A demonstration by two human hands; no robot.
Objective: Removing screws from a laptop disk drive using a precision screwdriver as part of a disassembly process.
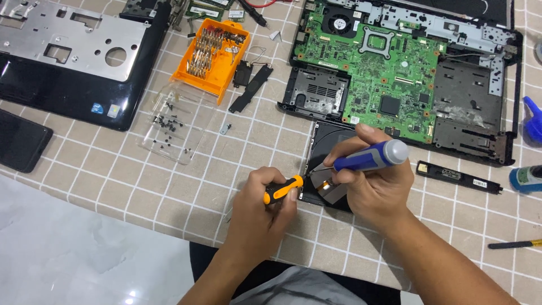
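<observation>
My left hand (261,212) grips a small orange-and-black screwdriver (282,190), its tip pointing right onto a black flat drive (326,141) lying on the checked tablecloth. My right hand (370,181) holds a blue-and-grey screwdriver (374,157), tip down at the same spot on the drive, where a small metal bracket (330,189) sits. Both tools meet at the drive's near left corner. The drive lies just in front of an opened laptop base with a green circuit board (384,68).
An orange bit holder (213,53) stands at the back, a clear lid with several small screws (169,121) beside it. A silver-and-black laptop top cover (68,62) is at the far left, a dark phone (20,141) below it. Black strips (458,178) and bottles (528,178) lie right.
</observation>
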